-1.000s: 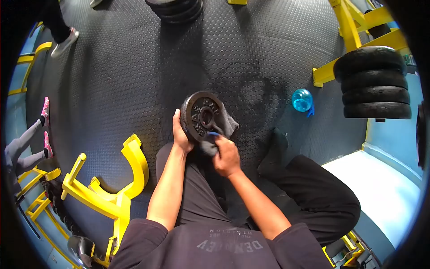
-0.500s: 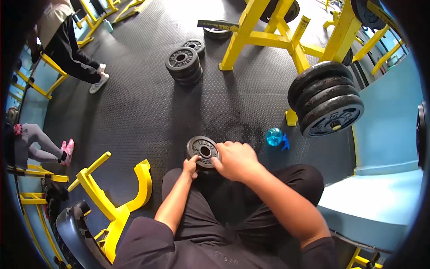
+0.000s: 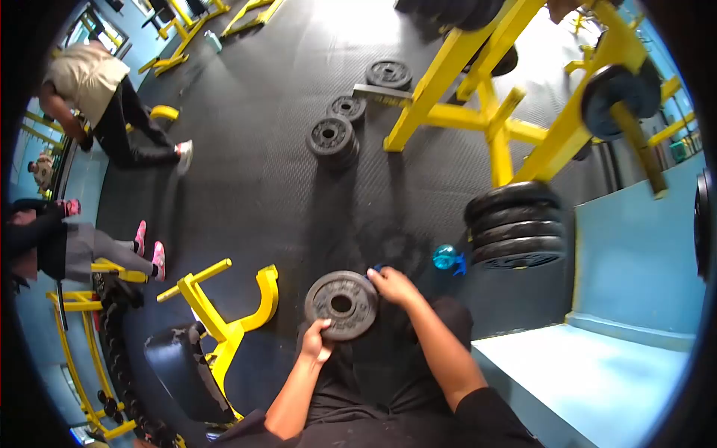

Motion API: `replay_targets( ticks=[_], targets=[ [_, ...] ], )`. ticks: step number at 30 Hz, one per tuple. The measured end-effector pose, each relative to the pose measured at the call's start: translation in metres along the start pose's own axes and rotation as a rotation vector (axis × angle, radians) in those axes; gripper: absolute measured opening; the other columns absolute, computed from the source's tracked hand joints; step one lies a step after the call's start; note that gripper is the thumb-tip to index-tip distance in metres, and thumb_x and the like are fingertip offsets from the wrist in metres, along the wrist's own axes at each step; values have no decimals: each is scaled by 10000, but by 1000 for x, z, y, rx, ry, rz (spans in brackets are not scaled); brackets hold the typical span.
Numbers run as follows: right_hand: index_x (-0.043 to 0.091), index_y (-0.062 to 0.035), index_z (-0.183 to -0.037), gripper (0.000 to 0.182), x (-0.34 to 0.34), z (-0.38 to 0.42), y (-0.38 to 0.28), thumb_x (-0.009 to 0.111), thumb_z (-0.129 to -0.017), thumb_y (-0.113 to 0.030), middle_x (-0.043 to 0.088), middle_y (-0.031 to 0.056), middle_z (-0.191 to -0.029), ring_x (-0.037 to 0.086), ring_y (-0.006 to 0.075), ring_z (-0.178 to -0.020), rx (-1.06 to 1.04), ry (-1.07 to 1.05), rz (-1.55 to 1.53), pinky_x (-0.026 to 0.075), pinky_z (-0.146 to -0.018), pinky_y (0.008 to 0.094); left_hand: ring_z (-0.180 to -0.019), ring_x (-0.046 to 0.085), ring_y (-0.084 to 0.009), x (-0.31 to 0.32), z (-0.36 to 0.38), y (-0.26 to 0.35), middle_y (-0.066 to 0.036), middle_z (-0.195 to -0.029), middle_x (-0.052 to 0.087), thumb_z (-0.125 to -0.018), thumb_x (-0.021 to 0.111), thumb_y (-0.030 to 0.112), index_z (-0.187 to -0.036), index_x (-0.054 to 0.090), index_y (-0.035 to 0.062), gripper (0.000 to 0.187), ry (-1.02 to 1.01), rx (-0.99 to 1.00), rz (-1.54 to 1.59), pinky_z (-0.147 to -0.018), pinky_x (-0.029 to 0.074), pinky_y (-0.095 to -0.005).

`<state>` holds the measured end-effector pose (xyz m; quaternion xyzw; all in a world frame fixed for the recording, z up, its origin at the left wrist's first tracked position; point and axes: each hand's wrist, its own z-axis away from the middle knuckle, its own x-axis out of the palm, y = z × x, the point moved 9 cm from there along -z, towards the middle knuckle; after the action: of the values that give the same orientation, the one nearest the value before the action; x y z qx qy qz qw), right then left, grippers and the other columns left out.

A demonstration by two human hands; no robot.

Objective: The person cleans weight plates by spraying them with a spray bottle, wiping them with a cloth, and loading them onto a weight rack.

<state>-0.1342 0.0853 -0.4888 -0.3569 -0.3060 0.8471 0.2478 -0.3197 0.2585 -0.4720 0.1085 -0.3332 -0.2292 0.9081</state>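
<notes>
A round black weight plate with a centre hole is held up in front of my lap, its flat face towards me. My left hand grips its lower left edge, thumb on the face. At the plate's upper right edge is my right hand, fingers closed around a small dark blue thing too hidden to name. Beyond my hands, a stack of plates lies on the floor, with another plate just behind it. To the right, a clear blue bottle lies on the floor.
A yellow rack with several plates stands at the right, beside a pale blue ledge. A yellow machine with a black pad is at the lower left. One person bends at the upper left; another person's legs show below.
The plate looks larger and nearer, raised from my lap. My right hand has shifted from its face to its upper right edge. The view has shifted, and the person at upper left now bends forward.
</notes>
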Motion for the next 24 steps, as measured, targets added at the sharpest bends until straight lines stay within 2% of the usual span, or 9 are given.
replay_targets(
  ticks=[3, 5, 8, 13, 15, 16, 18, 20, 24],
  targets=[
    [600, -11, -1325, 663, 7, 106, -46, 435, -1025, -578, 661, 126, -1263, 610, 198, -1132, 88, -365, -634, 471, -954, 350, -1135, 642, -329, 30, 88, 32, -170, -1240, 648, -812, 588, 79, -1302, 555, -31, 503, -54, 5, -214, -1045, 500, -468],
    [659, -66, -1262, 589, -5, 183, -83, 430, -1032, -558, 678, 52, -1234, 613, 189, -1110, 323, -259, -961, 461, -997, 354, -1115, 657, -322, 67, 144, 50, -171, -1204, 663, -791, 590, 40, -1279, 568, -41, 495, -84, 10, -261, -1012, 531, -469],
    [609, -41, -1315, 562, -36, 268, -143, 425, -1056, -504, 639, 69, -1300, 565, 155, -1180, 301, -124, -1189, 406, -1055, 326, -992, 694, -282, 120, 221, 69, -122, -1113, 698, -761, 627, -14, -1200, 624, -14, 439, -115, 6, -272, -934, 561, -426],
    [587, 10, -1314, 527, -94, 367, -192, 469, -1059, -435, 615, 108, -1316, 548, 190, -1211, 252, 178, -1140, 389, -1070, 332, -1068, 669, -270, 192, 308, 91, -124, -1186, 671, -790, 640, 13, -1279, 582, -3, 493, -319, -43, -451, -977, 537, -423],
    [582, 21, -1308, 534, -126, 400, -205, 473, -1057, -438, 622, 109, -1294, 555, 202, -1197, 44, 378, -1124, 384, -1077, 340, -1051, 669, -253, 227, 334, 101, -116, -1177, 670, -808, 657, 23, -1277, 580, 1, 476, -372, -43, -533, -960, 540, -397],
    [567, 24, -1284, 449, -140, 418, -210, 499, -1066, -362, 641, 78, -1184, 570, 148, -1089, 46, 440, -1138, 433, -978, 288, -1081, 652, -242, 245, 344, 103, -115, -1205, 654, -821, 663, 22, -1291, 552, -2, 483, -420, -41, -660, -981, 522, -385],
    [535, 23, -1316, 454, -159, 428, -203, 509, -1064, -354, 639, 76, -1184, 564, 140, -1091, -45, 471, -1158, 435, -978, 285, -1111, 635, -230, 283, 350, 102, -115, -1233, 637, -835, 669, 21, -1304, 523, -5, 492, -483, -47, -795, -1002, 504, -373],
    [464, 6, -1385, 462, -191, 441, -201, 556, -1049, -298, 632, 68, -1179, 551, 125, -1099, -167, 461, -1126, 443, -974, 271, -1178, 560, -188, 317, 347, 109, -102, -1220, 590, -882, 707, 78, -1310, 437, -27, 517, -477, 190, -1177, -1045, 440, -339],
    [487, 2, -1365, 413, -255, 453, -188, 580, -1039, -233, 632, 61, -1176, 566, 126, -1071, -221, 606, -1046, 448, -964, 264, -1205, 521, -175, 354, 305, 63, -101, -1229, 554, -919, 712, 149, -1336, 363, -21, 570, -632, 196, -1198, -1057, 415, -333]
  ],
)
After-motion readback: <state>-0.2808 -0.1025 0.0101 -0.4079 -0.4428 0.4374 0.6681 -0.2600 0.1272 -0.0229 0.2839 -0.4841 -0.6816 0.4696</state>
